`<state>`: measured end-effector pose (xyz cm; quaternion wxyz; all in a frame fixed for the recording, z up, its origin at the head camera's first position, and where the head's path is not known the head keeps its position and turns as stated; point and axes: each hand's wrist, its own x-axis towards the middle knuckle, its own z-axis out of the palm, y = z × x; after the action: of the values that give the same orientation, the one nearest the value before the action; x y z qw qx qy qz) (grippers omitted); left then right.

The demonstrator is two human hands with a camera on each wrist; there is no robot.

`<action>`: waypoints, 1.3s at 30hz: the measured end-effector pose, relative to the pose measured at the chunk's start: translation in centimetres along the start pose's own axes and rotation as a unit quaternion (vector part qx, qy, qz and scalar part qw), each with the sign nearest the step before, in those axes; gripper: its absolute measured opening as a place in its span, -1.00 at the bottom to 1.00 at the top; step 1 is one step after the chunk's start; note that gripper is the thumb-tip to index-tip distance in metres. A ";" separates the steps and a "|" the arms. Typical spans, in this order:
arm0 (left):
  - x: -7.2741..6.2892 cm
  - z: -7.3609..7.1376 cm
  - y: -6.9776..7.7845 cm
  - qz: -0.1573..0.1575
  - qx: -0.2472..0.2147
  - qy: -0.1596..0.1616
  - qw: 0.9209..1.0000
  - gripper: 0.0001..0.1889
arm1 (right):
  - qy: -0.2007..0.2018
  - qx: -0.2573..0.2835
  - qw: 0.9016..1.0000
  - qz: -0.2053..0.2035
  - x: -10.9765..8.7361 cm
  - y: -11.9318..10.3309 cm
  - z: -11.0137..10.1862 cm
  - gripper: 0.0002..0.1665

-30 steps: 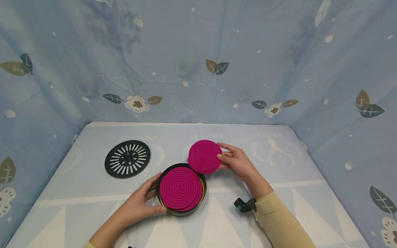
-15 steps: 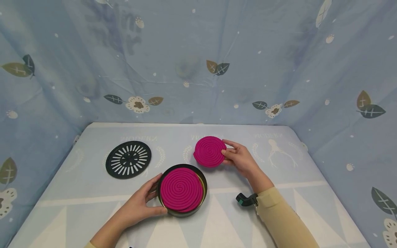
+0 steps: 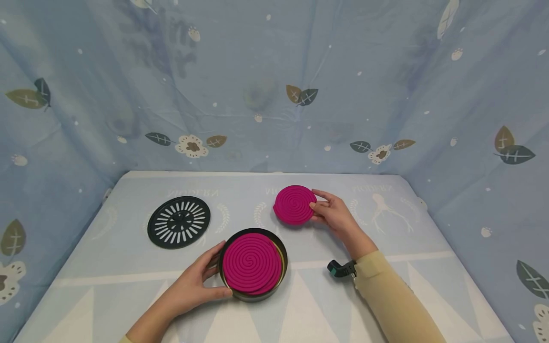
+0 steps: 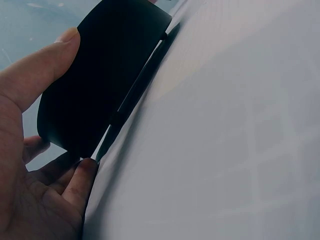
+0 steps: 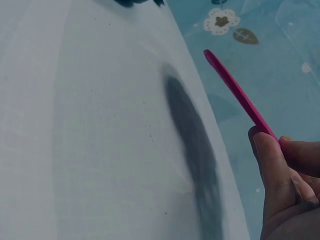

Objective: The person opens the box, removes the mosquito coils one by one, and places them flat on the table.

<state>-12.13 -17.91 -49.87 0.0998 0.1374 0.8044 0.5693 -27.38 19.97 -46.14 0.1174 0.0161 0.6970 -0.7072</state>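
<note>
A thin magenta coaster with a spiral pattern [image 3: 295, 205] is pinched at its right edge by my right hand [image 3: 334, 214]. In the right wrist view the coaster [image 5: 240, 95] appears edge-on, held above the table with its shadow below. My left hand [image 3: 197, 281] grips the left side of a round black tin [image 3: 253, 297], thumb at the near side and fingers at the far side. Inside the tin lie more magenta spiral coasters [image 3: 250, 262], the lower one slightly offset. The left wrist view shows the tin's dark side wall [image 4: 105, 70] between thumb and fingers.
A black slotted round disc [image 3: 179, 222] lies on the table left of the tin. The patterned tablecloth [image 3: 141, 257] ends at a blue printed curtain [image 3: 266, 95] behind and at both sides. A black wrist-camera mount [image 3: 341, 269] juts from the right sleeve.
My right hand has moved the held coaster away from the tin, to the right and toward the back of the table. The left hand and tin have stayed in place.
</note>
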 end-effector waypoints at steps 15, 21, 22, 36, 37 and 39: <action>0.0 0.0 0.1 -0.003 0.001 0.001 1.000 0.22 | 0.022 -0.009 1.000 0.008 2.5 0.4 -0.8 -0.34; 0.0 0.0 0.0 0.001 -0.002 0.002 1.000 0.21 | 0.029 -0.016 0.999 0.016 3.5 0.5 -0.8 -0.35; 0.0 0.0 0.0 0.002 -0.002 0.001 1.000 0.21 | 0.030 -0.016 0.999 0.019 3.7 0.6 -0.8 -0.35; 0.0 0.0 0.0 0.006 -0.010 0.000 1.000 0.21 | 0.042 0.014 0.997 0.061 5.5 1.0 -1.1 -0.34; 0.0 0.0 0.0 0.006 -0.011 0.000 1.000 0.21 | 0.040 0.017 0.997 0.062 5.6 1.0 -1.1 -0.34; -0.1 0.0 0.0 0.008 -0.011 0.000 1.000 0.21 | 0.037 0.021 0.997 0.064 5.7 1.0 -1.1 -0.34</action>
<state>-12.08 -17.96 -49.86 0.0968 0.1432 0.7970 0.5787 -32.92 20.25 -48.27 0.1359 0.0892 0.6834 -0.7117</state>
